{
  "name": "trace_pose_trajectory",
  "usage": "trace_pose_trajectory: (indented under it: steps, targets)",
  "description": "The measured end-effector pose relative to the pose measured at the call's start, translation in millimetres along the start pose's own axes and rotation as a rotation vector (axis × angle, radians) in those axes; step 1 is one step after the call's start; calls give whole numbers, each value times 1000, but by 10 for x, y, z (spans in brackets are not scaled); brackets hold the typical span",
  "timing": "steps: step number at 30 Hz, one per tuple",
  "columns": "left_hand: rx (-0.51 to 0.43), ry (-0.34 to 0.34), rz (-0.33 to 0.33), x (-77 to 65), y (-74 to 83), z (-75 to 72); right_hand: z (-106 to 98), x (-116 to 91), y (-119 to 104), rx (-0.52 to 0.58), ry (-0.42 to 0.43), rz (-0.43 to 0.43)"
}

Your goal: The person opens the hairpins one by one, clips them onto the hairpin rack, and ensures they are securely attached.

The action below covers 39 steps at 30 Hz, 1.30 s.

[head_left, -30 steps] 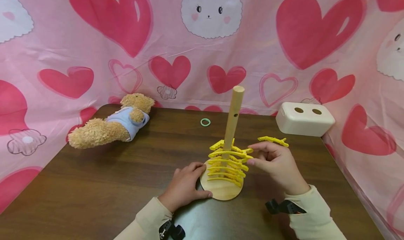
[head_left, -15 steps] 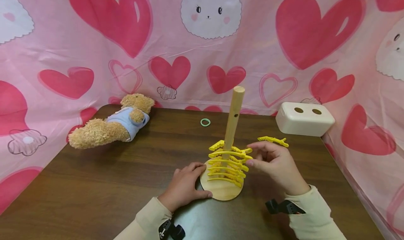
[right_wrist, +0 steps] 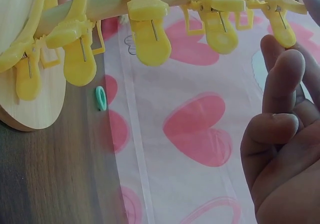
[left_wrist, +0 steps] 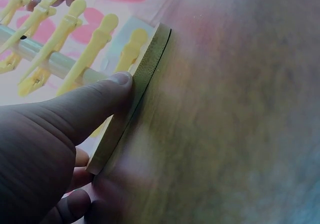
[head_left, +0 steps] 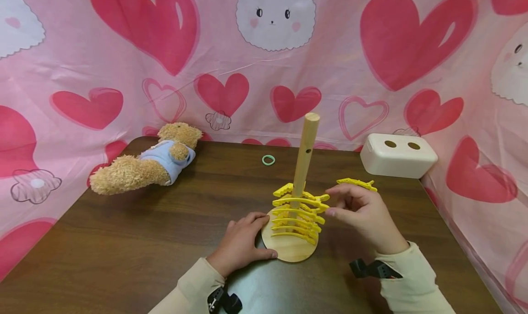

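A wooden stand (head_left: 305,153) with an upright post and a round base (head_left: 292,254) stands before me. Several yellow hair clips (head_left: 290,221) are clamped across the lower post, one above another. My left hand (head_left: 241,246) holds the base by its edge, the thumb (left_wrist: 107,91) at the near rim and the fingers on the left side. My right hand (head_left: 367,215) is at the tail end of the topmost clip (head_left: 297,201), forefinger and thumb spread on either side of it. In the right wrist view this clip's tail (right_wrist: 284,31) lies close by the fingertips.
Another yellow hair clip (head_left: 354,182) lies on the table beyond my right hand. A green ring (head_left: 268,160) lies behind the stand. At the back right is a white box (head_left: 398,160) with two holes. A plush bear (head_left: 142,165) in blue lies at the left.
The right hand has drawn back slightly to the right, its thumb coming away from the top clip, which stays on the post. My left hand keeps its place.
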<state>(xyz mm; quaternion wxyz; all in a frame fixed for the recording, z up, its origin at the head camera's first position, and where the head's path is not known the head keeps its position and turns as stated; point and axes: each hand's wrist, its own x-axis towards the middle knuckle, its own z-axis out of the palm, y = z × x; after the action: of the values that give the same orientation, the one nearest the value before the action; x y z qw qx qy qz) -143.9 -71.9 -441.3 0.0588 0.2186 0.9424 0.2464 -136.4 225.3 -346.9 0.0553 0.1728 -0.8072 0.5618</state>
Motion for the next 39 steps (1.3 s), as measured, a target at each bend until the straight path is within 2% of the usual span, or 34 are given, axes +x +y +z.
trace_pose_trajectory:
  steps: [7, 15, 26, 32, 39]
  targets:
    - [-1, 3, -1, -4, -4, 1, 1, 2, 11, -3, -3, -9]
    - [-1, -6, -11, 7, -7, 7, -50, 9, 37, -41, 51, -44]
    - [-9, 5, 14, -3, -37, 18, -163, 88, 242, -246, 243, -80]
    - [-10, 8, 17, -3, -42, 22, -234, 132, 383, -295, 323, -47]
    - [-12, 7, 21, 3, -44, 16, -329, 165, 543, -300, 326, 43]
